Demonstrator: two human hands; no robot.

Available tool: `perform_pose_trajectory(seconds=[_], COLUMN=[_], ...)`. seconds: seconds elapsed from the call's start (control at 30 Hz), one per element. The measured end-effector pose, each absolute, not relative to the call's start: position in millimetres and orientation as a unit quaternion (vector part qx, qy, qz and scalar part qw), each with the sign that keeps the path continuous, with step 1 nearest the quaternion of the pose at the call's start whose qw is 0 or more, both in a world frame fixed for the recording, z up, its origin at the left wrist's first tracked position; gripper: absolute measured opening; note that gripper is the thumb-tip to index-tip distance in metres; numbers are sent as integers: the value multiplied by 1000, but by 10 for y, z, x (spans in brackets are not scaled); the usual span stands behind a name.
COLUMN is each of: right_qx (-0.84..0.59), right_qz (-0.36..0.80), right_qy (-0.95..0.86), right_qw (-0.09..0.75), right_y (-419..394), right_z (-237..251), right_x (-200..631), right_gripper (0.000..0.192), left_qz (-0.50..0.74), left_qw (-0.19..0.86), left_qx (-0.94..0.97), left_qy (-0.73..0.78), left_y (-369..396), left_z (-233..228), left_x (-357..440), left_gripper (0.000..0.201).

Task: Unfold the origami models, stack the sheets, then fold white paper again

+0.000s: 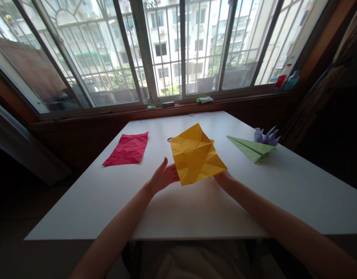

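Note:
A creased yellow sheet of origami paper [197,157] is tilted up above the middle of the table, its fold lines facing me. My right hand [223,176] holds it from behind at the lower right corner; the paper covers most of those fingers. At the sheet's lower left edge is my left hand [166,173], open, with the thumb raised and the other fingers stretched out, their tips passing behind the paper. I cannot tell whether they press on it. Past the sheet's left edge shows part of a dark ring-shaped handle [169,139], the rest hidden.
A creased red paper [128,149] lies on the white table [88,211] at left. On the right are a green paper plane [250,148] and purple folded paper shapes [267,136]. Barred windows rise behind, with bottles [291,80] and a green-white packet [204,100] along the sill.

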State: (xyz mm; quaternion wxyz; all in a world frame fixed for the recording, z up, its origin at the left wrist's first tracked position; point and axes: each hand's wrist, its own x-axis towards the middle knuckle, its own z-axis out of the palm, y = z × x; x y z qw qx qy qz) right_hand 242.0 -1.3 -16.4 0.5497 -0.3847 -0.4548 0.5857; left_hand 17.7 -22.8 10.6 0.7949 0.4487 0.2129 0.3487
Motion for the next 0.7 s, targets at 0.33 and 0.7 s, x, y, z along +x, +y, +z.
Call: perform_pose_trajectory(seconds=[0.33,0.7], right_qx=[-500,-504], right_qz=[489,498], right_qy=[-373,-304], right_qw=[610,637], right_y=[-45,-73], right_z=[70,242], right_x=[2369,2404], right_gripper=[23,21], left_qz=[506,563], left_qw=[616,353], left_qx=[446,535], left_qy=[406,523], left_y=[-115,-35], left_z=[-12,2], left_x=[150,9], left_gripper=[39,41])
